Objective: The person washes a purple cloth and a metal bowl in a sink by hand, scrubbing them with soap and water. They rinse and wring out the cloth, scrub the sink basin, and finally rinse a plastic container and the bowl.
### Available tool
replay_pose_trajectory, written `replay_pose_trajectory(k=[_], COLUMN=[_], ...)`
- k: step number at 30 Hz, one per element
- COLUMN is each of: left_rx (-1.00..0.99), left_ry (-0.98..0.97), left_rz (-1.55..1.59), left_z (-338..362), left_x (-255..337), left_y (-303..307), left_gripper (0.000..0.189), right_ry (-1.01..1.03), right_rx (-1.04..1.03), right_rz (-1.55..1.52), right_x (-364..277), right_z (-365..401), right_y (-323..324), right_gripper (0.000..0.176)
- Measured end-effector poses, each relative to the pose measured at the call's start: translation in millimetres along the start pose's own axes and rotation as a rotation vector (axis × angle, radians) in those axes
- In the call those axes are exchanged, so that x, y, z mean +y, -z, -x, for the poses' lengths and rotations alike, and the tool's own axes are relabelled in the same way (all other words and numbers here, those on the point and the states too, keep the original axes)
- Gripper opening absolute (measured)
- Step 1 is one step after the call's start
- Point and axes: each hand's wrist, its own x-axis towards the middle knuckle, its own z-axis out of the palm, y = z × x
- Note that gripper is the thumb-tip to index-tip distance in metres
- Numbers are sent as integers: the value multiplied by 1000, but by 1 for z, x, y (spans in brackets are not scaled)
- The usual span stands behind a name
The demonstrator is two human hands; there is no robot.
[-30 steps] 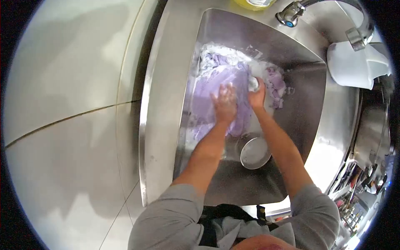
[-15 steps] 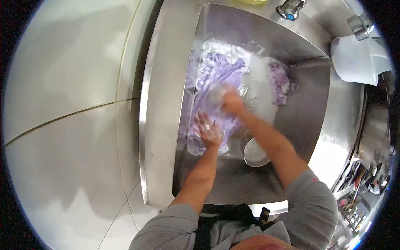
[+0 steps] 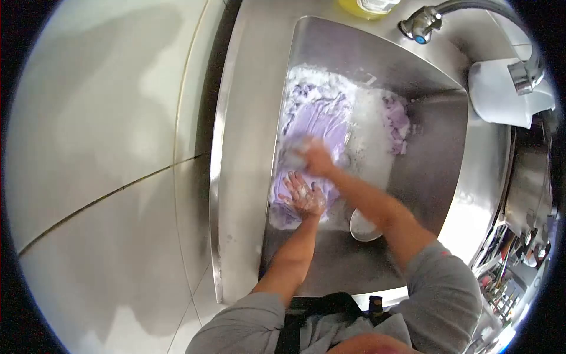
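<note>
A soapy purple cloth (image 3: 321, 121) lies spread along the left side of a metal sink (image 3: 430, 171), with white foam thick at its far end. My left hand (image 3: 305, 197) rests on the near part of the cloth, fingers spread and suds on its back. Just beyond it, my right hand (image 3: 317, 158) is closed around a pale object (image 3: 293, 154) over the cloth. Motion blurs that object, so its kind does not show. A smaller crumpled purple cloth (image 3: 396, 121) lies at the right of the sink floor.
A round pale-rimmed container (image 3: 365, 227) sits in the sink, partly behind my right forearm. A yellow-liquid bottle (image 3: 368, 7), a tap (image 3: 421, 25) and a white plastic jug (image 3: 498, 91) line the far rim. Tiled wall (image 3: 106, 141) stands left; utensils (image 3: 501, 289) lie right.
The view has shifted, so the sink sits lower in it. My right hand has moved a little toward me and left over the cloth. My left hand stays flat on the cloth.
</note>
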Motion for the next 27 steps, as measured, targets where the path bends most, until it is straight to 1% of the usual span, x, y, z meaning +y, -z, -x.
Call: replay_pose_trajectory(k=[1,2,3,4,5,7,8,9,10,11,12,13,15,16,17,18,19,20,21,22,24,25,26,27], left_rx=[-9,50,99,159,149,153,177,170,216,250,210,178,97,-23,-136,-142,-154,-250,-301,-353,-304,-313,-264,-226], left_ry=[0,42,85,85,88,105,42,48,-72,-194,-251,-300,-301,-264,-237,-293,-343,-284,-256,-229,-250,-255,-281,-301], left_rz=[-1,24,46,23,37,-29,-50,-58,-22,23,79,129,230,107,-20,7,32,-29,-62,-97,-18,-32,-24,-14], left_z=[2,-2,-1,-1,0,-6,-13,-24,-41,-53,-73,-92,-120,-131,-153,-182,-201,-213,-221,-229,-244,-247,-252,-256], left_x=[0,3,4,6,10,12,9,6,5,13,32,50,87,95,101,93,84,93,99,104,111,109,110,109], left_y=[4,7,8,8,8,8,13,11,7,2,0,3,43,71,89,71,51,71,83,96,94,91,89,82], left_gripper=[76,76,75,75,75,73,70,70,69,67,67,67,66,60,54,45,36,38,40,41,33,33,31,29], right_ry=[58,116,4,-108,-212,-299,-336,-360,-465,-596,-654,-639,-707,-705,-260,176,232,73,-28,-44,8,12,-4,-48], right_rx=[2,6,-23,-53,-84,-106,-137,-171,29,-36,-2,-23,-44,-70,-117,-145,-208,-278,-323,-313,-190,-146,-139,-178], right_rz=[25,49,85,128,175,227,206,181,-126,135,70,66,-450,-463,-358,-241,-271,-339,-391,-399,-343,-338,-360,-423], right_x=[2,4,-3,-7,-8,-5,-8,-8,23,43,43,34,16,-4,-29,-52,-64,-70,-83,-102,-143,-156,-149,-131], right_z=[4,8,15,22,30,34,43,49,53,58,59,67,69,82,85,84,75,56,49,58,93,94,81,52], right_y=[-3,-6,1,15,34,76,93,107,121,131,159,159,162,150,132,116,99,86,73,56,40,37,32,38], right_gripper=[54,54,53,51,50,50,54,58,65,66,53,53,54,54,55,57,56,56,55,55,54,53,53,53])
